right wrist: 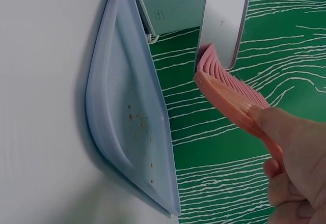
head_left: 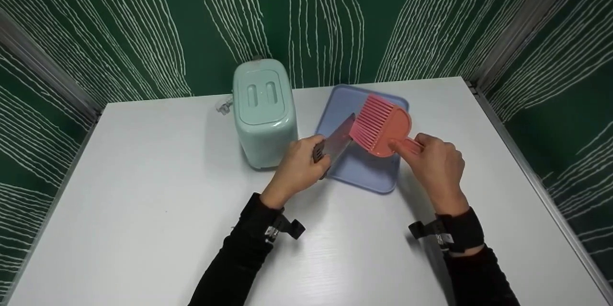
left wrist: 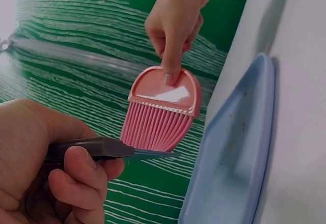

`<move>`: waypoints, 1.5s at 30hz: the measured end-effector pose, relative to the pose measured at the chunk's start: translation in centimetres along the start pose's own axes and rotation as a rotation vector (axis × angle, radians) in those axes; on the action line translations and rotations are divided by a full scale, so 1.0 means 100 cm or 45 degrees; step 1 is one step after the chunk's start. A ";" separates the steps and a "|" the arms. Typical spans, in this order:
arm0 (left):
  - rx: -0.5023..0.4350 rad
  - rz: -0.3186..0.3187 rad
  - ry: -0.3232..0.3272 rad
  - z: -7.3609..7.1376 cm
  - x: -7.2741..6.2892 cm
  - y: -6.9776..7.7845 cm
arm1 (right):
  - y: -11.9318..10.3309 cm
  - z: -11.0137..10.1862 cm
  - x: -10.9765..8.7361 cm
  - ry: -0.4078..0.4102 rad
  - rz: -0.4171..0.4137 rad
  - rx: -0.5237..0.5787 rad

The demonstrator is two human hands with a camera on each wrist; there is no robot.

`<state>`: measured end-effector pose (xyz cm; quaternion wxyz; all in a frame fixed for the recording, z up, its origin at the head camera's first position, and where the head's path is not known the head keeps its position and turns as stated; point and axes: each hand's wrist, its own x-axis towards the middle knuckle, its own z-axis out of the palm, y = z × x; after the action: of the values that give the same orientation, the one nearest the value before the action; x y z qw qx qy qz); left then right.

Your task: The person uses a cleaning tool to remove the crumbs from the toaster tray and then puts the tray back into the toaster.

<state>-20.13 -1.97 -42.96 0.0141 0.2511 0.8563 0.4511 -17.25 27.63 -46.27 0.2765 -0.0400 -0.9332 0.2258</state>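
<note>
My left hand grips the dark handle of a knife with a broad metal blade, which slants up over the tray. In my right hand is a small coral brush, its short handle held with the thumb on the brush's round body. The pink bristles meet the blade near its far end, bending against it in the right wrist view. A few specks dot the blade. Below both lies a blue tray, with small brown crumbs scattered on its bottom.
A mint-green toaster with two slots in its lid stands just left of the tray, close to my left hand. Behind it on the left lies a clear plug. The white table ends at green walls with white streaks.
</note>
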 end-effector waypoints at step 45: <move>0.115 0.024 0.089 0.001 0.003 -0.004 | -0.025 -0.011 -0.002 -0.015 -0.077 0.012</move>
<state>-20.51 -1.93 -43.32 -0.0314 0.2437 0.8734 0.4204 -16.37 25.85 -44.42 0.2778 -0.0091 -0.9346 0.2220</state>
